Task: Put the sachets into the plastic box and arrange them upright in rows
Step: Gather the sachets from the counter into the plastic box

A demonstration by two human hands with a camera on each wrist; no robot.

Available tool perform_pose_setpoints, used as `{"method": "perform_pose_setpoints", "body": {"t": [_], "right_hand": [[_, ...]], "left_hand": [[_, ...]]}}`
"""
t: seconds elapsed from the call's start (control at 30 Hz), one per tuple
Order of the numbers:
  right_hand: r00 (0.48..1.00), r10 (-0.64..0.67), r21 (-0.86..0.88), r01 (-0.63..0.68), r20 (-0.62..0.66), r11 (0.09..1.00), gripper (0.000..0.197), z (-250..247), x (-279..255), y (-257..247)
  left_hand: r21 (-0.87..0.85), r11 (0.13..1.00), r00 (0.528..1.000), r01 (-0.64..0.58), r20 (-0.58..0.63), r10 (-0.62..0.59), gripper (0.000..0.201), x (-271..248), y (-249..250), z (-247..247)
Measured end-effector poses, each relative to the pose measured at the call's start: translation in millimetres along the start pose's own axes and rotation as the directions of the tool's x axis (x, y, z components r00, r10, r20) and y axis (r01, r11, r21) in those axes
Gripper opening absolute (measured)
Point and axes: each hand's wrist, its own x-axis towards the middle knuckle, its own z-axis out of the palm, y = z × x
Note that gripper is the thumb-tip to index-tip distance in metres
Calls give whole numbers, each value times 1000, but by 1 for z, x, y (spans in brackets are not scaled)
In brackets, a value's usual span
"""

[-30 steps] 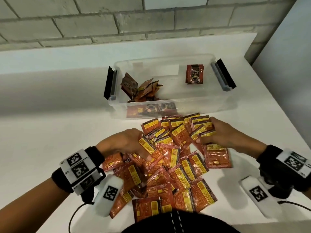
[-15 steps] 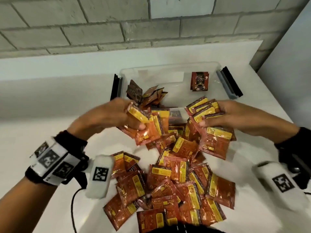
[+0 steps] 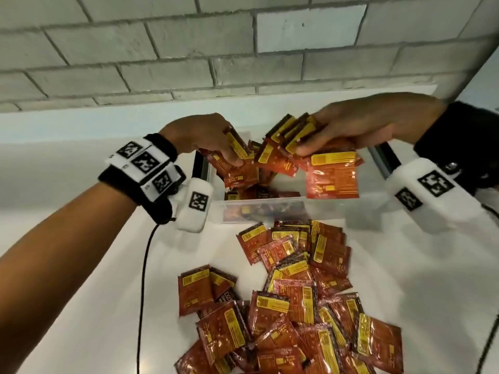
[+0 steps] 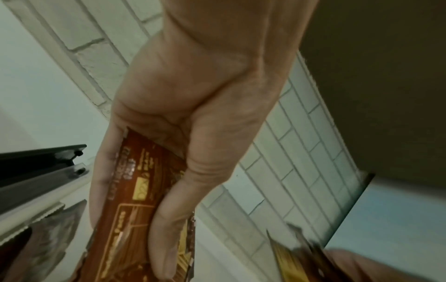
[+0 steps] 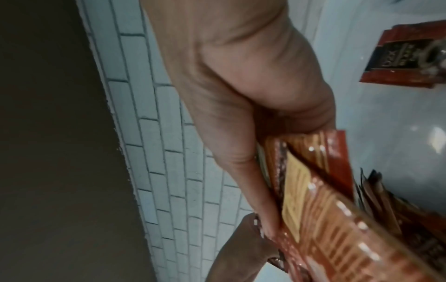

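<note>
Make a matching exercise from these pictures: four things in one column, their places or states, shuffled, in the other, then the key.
Column one:
1. left hand
2. right hand
3. clear plastic box
4. loose pile of red-and-yellow sachets

Column two:
A. lies on the white table
B. grips the larger fanned bunch of sachets
C. stands beneath both hands
D. grips a smaller bunch of sachets

Pairs: 1-D, 2-B, 3-C, 4-A

White table (image 3: 81, 306) w/ plastic box (image 3: 259, 207), loose sachets (image 3: 286, 300).

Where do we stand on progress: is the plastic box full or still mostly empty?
Cannot tell. The left hand and right hand with their sachets hide most of the plastic box; only some sachets show inside.
</note>
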Motion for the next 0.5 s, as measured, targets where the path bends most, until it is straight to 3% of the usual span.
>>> {"method": "perform_pose_setpoints", "body": {"t": [0.2,0.3,0.43,0.5], "right_hand": [[992,120,83,-116,-46,990,40,5,70,17],[981,177,140,-166,-76,976,18,24,97,23],[964,240,-86,-251,-117,964,32,45,110,14],[967,220,-234,-246,-132,941,39,46,113,9]], "left_hand": [[251,968,984,-6,174,-39,53,30,7,12],[372,928,958,-15,271,-93,48,39,7,19],[471,881,951,-39,288,-112,46,38,8,19],[519,855,979,-15,183,-94,66,31,10,14]]}}
